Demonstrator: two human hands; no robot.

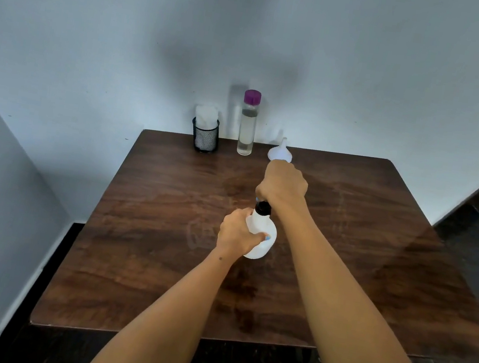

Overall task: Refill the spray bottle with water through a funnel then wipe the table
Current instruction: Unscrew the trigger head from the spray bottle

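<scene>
Spray bottle (260,234) upright on table (157,262), left hand (236,233) fingers wrapped round body — right hand (282,184) fingers clenched on top.

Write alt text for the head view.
Two hands work a white spray bottle on a brown table: the left hand grips its body, the right hand grips its top. By the wall stand a mesh cup, a purple-capped water bottle and an upside-down white funnel.

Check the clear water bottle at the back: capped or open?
Capped. The purple cap sits on top of the water bottle, which stands upright by the wall, untouched by either hand.
</scene>
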